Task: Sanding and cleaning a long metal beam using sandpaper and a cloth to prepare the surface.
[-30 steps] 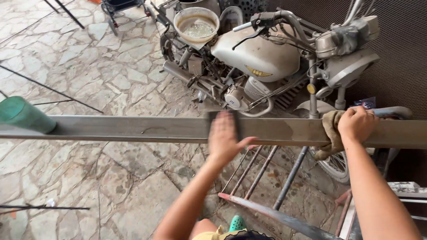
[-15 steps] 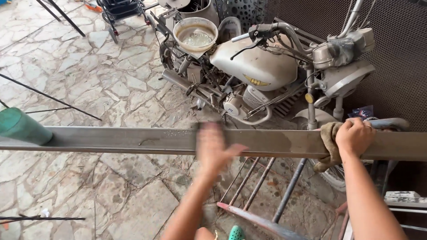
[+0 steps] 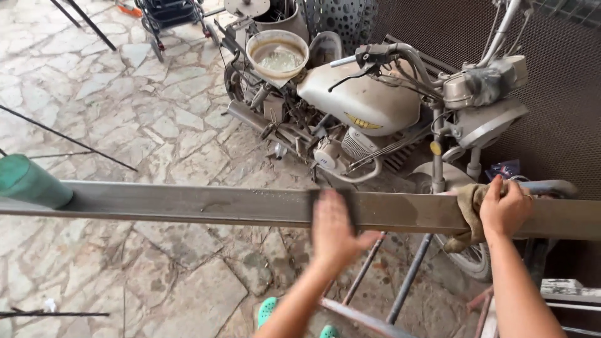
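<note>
A long grey rectangular metal tube (image 3: 188,205) lies level across the view from left edge to right edge. My left hand (image 3: 336,230) presses flat on its near face around the middle, over a dark pad that shows above the fingers; the hand is blurred. My right hand (image 3: 506,209) grips the tube farther right through a tan rag (image 3: 468,206) that drapes over it. A green cylinder (image 3: 31,181) sits against the tube at the far left.
A dusty old motorcycle (image 3: 369,106) stands behind the tube, with a bowl-shaped tub (image 3: 277,53) on its rear. Metal rods (image 3: 388,281) and frame pieces lie below. Green sandals (image 3: 268,310) show on the stone-paved floor (image 3: 138,125). Mesh wall at right.
My left hand has slid along the tube's face, lifting and pressing again near the middle. The view has tilted down and left. My right hand stays on the rag.
</note>
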